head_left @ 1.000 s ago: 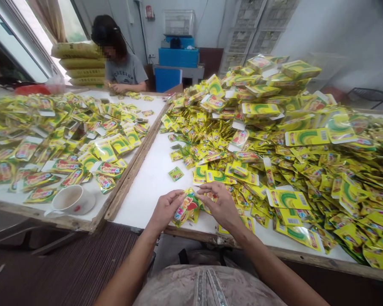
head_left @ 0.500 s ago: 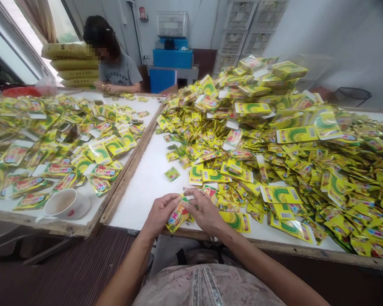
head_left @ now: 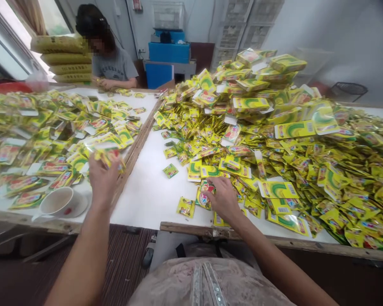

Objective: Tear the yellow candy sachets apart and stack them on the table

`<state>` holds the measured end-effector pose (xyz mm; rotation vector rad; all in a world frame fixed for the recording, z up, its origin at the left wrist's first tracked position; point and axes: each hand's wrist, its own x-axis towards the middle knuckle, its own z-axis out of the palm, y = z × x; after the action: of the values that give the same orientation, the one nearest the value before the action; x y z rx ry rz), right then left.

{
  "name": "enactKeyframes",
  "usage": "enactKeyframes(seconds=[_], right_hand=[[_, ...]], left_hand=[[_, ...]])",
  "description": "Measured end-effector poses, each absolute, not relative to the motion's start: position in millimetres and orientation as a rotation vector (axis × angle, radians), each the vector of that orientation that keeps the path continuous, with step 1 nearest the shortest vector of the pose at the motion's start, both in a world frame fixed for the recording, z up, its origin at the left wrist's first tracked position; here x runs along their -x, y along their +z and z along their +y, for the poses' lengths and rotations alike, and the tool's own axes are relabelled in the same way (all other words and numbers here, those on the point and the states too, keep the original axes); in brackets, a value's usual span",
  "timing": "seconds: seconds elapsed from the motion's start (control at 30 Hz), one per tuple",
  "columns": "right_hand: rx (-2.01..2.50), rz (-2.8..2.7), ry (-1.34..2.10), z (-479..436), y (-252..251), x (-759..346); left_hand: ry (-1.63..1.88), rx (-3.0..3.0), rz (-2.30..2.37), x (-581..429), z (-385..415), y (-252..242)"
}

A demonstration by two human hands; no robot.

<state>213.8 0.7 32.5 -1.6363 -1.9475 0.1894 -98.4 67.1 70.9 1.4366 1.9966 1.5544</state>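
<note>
My left hand [head_left: 104, 182] is over the left-hand pile, smeared by motion. Its fingers are closed around a small yellow candy box [head_left: 107, 156], also blurred. On the white tabletop in front of me, my right hand [head_left: 224, 197] has its thumb and fingers at the right side of another small box [head_left: 204, 195], green and yellow with pink lettering. The grip there is partly hidden by the hand. A single yellow sachet [head_left: 185, 207] lies just left of that box, and a green sachet [head_left: 170, 171] lies farther back.
Packed boxes [head_left: 47, 168] cover the left table. A heap of sachets [head_left: 293, 157] topped with boxes fills the right. A wooden strip [head_left: 135, 148] divides the tables. A white cup [head_left: 57, 203] stands near the front edge. Across the table sits a co-worker [head_left: 115, 63] beside stacked sacks [head_left: 64, 59].
My left hand has carried the box from in front of me leftward over the divider. My right hand has parted from it and moved right to another box. A yellow sachet now shows on the tabletop.
</note>
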Motion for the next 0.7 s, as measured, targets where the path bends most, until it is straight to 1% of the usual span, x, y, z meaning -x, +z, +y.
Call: enactKeyframes(seconds=[0.07, 0.1, 0.17, 0.23, 0.3, 0.4, 0.53, 0.7], right_hand=[[1.771, -2.083, 0.060, -0.1, 26.2, -222.6], [1.819, -2.126, 0.008, -1.1, 23.4, -223.6], [1.870, -2.148, -0.071, -3.2, 20.0, -219.0], [1.834, -2.171, -0.107, -4.7, 19.2, -207.5], [1.702, -2.281, -0.086, -5.6, 18.7, -192.4], [1.492, -2.524, -0.039, -5.8, 14.5, -172.1], [1.515, -2.588, -0.062, -2.1, 7.4, -161.7], [1.443, -2.490, -0.083, 2.8, 2.5, -165.7]], left_hand=[[1.721, -1.494, 2.283, 107.7, 74.3, 82.0], [1.707, -1.532, 2.366, 105.4, 73.7, 82.5], [1.517, -1.665, 2.364, 89.3, 66.8, 72.9], [1.228, -1.765, 2.220, 65.2, 58.4, 54.0], [1.014, -1.786, 2.113, 42.2, 56.1, 35.4], [0.761, -1.837, 2.107, 17.7, 70.6, 21.8], [0.519, -1.923, 2.102, -3.5, 106.3, 20.2], [0.381, -1.963, 1.975, -18.2, 125.8, 7.5]])
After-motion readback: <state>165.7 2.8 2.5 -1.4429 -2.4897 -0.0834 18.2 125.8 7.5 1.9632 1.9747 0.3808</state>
